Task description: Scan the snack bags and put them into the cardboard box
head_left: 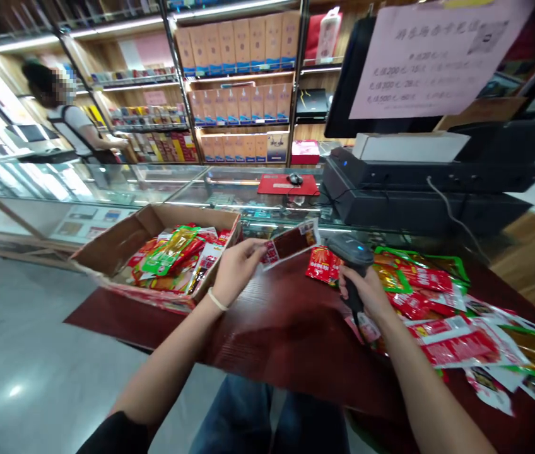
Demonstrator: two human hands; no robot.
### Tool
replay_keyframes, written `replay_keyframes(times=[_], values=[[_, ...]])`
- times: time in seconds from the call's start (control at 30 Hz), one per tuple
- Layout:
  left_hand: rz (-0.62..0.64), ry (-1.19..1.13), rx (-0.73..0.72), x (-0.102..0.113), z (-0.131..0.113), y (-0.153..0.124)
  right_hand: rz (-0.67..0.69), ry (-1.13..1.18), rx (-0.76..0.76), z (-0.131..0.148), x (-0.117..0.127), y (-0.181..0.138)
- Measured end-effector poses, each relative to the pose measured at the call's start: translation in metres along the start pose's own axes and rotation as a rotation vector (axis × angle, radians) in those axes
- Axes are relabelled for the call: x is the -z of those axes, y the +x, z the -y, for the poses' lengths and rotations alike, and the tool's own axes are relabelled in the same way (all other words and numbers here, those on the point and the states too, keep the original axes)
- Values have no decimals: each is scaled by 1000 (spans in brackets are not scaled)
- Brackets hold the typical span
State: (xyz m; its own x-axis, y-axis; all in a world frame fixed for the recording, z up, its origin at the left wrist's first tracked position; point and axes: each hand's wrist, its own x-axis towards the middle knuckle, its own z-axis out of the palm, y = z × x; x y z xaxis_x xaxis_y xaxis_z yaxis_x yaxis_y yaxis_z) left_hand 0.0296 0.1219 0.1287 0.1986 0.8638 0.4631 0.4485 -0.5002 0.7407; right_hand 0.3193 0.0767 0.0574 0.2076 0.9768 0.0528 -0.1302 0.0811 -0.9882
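Between the thumb and fingers of my left hand is a flat snack packet, dark in the middle with a pale border, raised over the dark red table. My right hand is wrapped round the handle of a black barcode scanner, which shows a small blue light. The scanner's head is close to the packet's right end. Left of my left hand, an open cardboard box holds several red and green snack packets. More red, white and green packets lie in a loose pile around my right forearm.
Behind the table runs a glass counter with a red mouse pad and a mouse. A black cash register stands at the back right, its monitor bearing a pink paper sign. Another person stands near the shelves at far left.
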Motion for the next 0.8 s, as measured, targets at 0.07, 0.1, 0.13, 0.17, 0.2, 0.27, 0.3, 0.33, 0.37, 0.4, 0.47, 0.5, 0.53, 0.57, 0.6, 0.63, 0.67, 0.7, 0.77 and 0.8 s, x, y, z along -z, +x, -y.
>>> replay_keyframes(times=[0.07,0.1,0.13,0.17,0.2,0.27,0.3,0.33,0.37,0.4,0.47,0.5,0.53,0.57,0.6,0.63,0.67,0.7,0.77,0.8], values=[[-130,117,22,43,-7,-2,24,-13,3,-2,-1,0],[-204,171,46,63,-5,-3,33,-19,6,-3,-2,0],[-284,219,74,81,-1,-4,47,-32,4,-4,-3,0],[-353,264,104,97,7,-5,56,-44,5,-5,-3,0],[-388,302,136,110,16,-6,65,-58,4,-5,-4,0],[-340,335,188,128,38,-8,79,-87,5,-6,-6,0],[-269,333,203,133,48,-9,83,-101,4,-7,-7,0],[-192,323,209,135,57,-10,84,-112,2,-7,-8,0],[-134,311,209,136,64,-10,82,-119,-1,-6,-8,0],[-113,300,205,135,69,-11,76,-120,0,-6,-9,0],[-134,271,196,130,68,-11,60,-112,5,-6,-9,0],[-150,249,189,126,63,-11,52,-105,10,-5,-9,0],[-158,227,178,121,57,-10,43,-101,13,-5,-9,0],[-160,212,160,115,48,-9,37,-100,14,-4,-8,0],[-157,211,135,108,39,-8,27,-101,12,-3,-7,0],[-145,218,104,100,29,-6,20,-105,5,-2,-6,0],[-128,228,73,92,20,-4,16,-105,7,0,-4,0],[-102,235,42,81,12,-1,4,-107,8,2,-2,1],[-31,226,-29,57,-2,6,-22,-107,17,7,4,1],[8,211,-66,43,-7,10,-40,-106,20,10,7,1]])
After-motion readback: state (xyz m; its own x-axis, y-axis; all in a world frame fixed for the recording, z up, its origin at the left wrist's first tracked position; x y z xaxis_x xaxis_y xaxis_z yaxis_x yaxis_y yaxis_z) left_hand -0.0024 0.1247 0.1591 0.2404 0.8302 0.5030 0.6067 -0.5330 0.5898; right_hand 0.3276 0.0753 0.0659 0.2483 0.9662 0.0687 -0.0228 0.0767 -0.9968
